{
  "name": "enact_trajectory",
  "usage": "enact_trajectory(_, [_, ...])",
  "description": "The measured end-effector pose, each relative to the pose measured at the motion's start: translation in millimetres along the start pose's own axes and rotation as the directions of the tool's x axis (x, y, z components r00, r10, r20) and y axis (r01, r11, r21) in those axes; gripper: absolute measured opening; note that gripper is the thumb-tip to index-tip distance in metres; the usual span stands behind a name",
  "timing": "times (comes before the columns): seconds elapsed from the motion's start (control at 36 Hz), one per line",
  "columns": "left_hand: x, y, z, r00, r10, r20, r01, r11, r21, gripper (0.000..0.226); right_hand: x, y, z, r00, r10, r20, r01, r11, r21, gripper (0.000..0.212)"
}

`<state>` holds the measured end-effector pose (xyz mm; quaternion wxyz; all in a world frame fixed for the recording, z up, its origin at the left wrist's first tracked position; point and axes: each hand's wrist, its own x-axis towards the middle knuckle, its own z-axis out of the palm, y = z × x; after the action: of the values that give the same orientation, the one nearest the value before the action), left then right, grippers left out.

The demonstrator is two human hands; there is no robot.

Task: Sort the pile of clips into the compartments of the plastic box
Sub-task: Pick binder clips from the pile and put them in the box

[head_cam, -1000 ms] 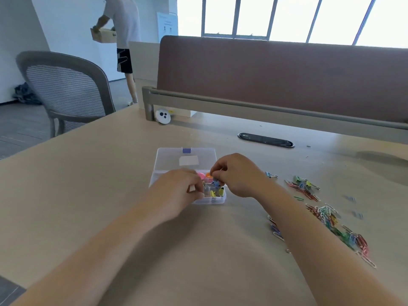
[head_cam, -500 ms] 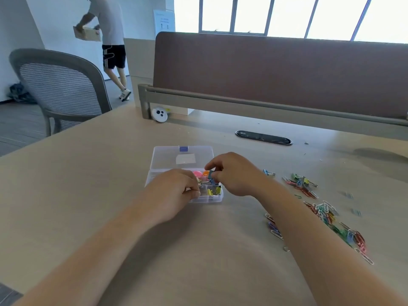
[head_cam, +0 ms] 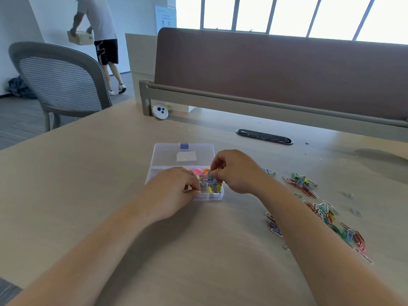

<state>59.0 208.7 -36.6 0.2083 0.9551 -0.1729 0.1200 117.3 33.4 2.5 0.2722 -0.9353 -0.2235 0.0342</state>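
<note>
A clear plastic box point(head_cam: 215, 196) lies open on the desk, its lid point(head_cam: 167, 154) folded back. Pink, orange, yellow and blue clips fill its compartments. My left hand point(head_cam: 174, 192) rests on the box's left part with fingers curled; I cannot tell whether it holds a clip. My right hand point(head_cam: 236, 171) hovers over the right compartments and pinches a blue binder clip point(head_cam: 212, 176). A pile of coloured paper clips point(head_cam: 329, 214) spreads to the right, with several binder clips point(head_cam: 302, 180) behind it.
A brown divider panel point(head_cam: 276, 69) runs along the desk's far edge, with a cable slot point(head_cam: 263, 136) and a small white round device point(head_cam: 160, 111) before it. A grey mesh chair point(head_cam: 59, 80) stands at the left. A person carrying a box walks in the background.
Both hands stayed over the box; my right hand's fingers shifted slightly above the right compartments. The person in the background walked leftward.
</note>
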Motion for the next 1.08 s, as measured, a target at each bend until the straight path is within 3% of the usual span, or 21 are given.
enact_trajectory(0.56, [0,5,0,0.997,-0.058,-0.042,0.056,0.997,-0.05,0.01,2,2,-1,1.0,0.014,0.013,-0.013,0.999,-0.032,0.008])
enact_trajectory(0.69, [-1,7,-3,0.973,-0.161,-0.165,0.138,0.98,-0.143,0.005,0,-2,0,0.998,0.023,0.058,-0.026,0.998,0.051,0.01])
enact_trajectory(0.81, [-2,8,-3,0.978,-0.154,-0.138,0.125,0.972,-0.197,0.014,-4,-9,2,0.997,0.01,0.079,-0.019,0.992,0.122,0.01])
enact_trajectory(1.08, [-2,10,-4,0.975,-0.144,-0.171,0.109,0.974,-0.198,0.012,-6,-11,4,0.997,0.053,0.061,-0.066,0.973,0.223,0.009])
